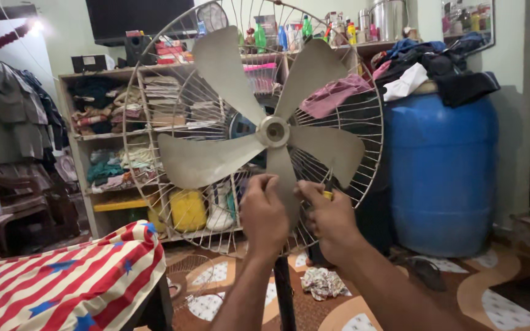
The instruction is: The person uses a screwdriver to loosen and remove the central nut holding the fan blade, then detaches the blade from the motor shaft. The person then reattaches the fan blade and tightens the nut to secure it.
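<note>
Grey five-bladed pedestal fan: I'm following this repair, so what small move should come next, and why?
Probably bring the yellow-handled tool in the right hand up to the round metal hub. The front guard is off, the left hand steadies the lowest blade, and the blades still sit on the hub.

Dim, warm indoor light, a glaring lamp (34, 26) top left, edges slightly bowed.

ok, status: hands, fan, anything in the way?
Left hand on lower fan blade. Right hand gripping yellow-handled tool. Rear wire guard behind blades.
</note>
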